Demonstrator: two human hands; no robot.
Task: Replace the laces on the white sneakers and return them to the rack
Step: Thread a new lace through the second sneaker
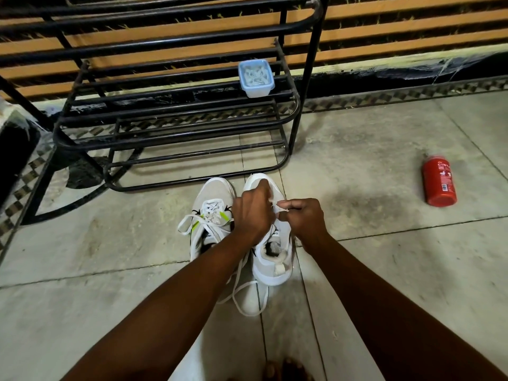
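Position: tiled floor (371, 133), just in front of a black metal shoe rack (307, 78).

- Two white sneakers are set side by side, toes toward the rack, almost touching.
- The left sneaker (213, 193) is seen laced, with green and black markings on its sides; loose lace ends are spread out to its left.
- The right sneaker (272, 270) is partly covered by both hands; its heel and open collar are visible.
- The left hand (253, 215) is held over the forefoot of the right sneaker, fingers (261, 188) curled tightly; a strand of the white lace (277, 208) comes out from under them.
- The right hand (305, 218) is held just beside it, fingers (295, 206) and thumb closed in a pinch on the same lace, which is stretched short between the two hands.
- A lace loop (247, 298) lies on the floor just behind the sneakers, partly under the left forearm; which shoe it belongs to cannot be told.
- A lidded pale blue plastic container (256, 78) is seen on a middle shelf of the rack, at its right end; pale contents show through the lid.
- A red bottle (439, 181) lies on its side on the floor, well apart to the right.
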